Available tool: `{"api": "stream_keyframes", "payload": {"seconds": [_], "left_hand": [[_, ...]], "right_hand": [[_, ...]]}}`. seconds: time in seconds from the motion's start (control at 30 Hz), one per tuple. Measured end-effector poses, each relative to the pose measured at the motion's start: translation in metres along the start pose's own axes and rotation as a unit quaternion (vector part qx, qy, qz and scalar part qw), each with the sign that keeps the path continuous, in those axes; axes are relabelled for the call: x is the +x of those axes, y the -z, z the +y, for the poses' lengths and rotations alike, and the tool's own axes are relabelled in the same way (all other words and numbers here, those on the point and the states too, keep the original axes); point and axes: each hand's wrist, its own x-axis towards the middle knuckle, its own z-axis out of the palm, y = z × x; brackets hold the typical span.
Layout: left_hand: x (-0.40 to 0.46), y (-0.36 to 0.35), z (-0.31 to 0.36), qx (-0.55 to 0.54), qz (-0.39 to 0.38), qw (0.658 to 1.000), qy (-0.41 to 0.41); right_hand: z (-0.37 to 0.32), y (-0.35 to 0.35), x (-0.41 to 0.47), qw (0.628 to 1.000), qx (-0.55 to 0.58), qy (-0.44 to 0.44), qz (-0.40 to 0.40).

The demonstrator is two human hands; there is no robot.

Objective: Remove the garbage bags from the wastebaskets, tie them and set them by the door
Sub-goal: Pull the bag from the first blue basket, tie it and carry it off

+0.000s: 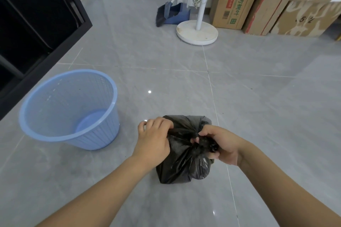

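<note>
A black garbage bag point(184, 166) sits on the grey tiled floor in front of me, its top gathered into a twist. My left hand point(153, 140) grips the bag's left top edge. My right hand point(219, 143) pinches the gathered plastic on the right side of the twist. Both hands are closed on the bag's neck, close together. To the left stands a light blue mesh wastebasket point(36, 108), upright, with no bag in it and its bottom visible.
A black cabinet point(33, 24) runs along the left. Farther back are a blue broom and dustpan point(169, 14), a white stand with a round base point(197, 33), and stacked cardboard boxes point(258, 5) at the right rear. Grey floor lies between.
</note>
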Motion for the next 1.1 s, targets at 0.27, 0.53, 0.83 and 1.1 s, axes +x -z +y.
{"api": "stream_keyframes", "payload": {"seconds": [0.27, 0.53, 0.83, 1.1], "left_hand": [[-0.025, 0.022, 0.009, -0.308, -0.169, 0.919, 0.178], [-0.014, 0.013, 0.017, -0.228, -0.173, 0.948, 0.139], [-0.018, 0.021, -0.026, -0.128, -0.189, 0.95, 0.212], [-0.004, 0.022, -0.001, -0.726, -0.079, 0.585, 0.351]], "right_hand": [[0.004, -0.017, 0.009, 0.992, -0.102, 0.07, 0.025], [0.011, -0.021, 0.013, 0.899, -0.271, 0.275, 0.207], [0.038, 0.0, 0.033, 0.808, -0.412, 0.284, 0.311], [0.022, -0.018, 0.022, 0.649, -0.652, 0.233, 0.316]]}}
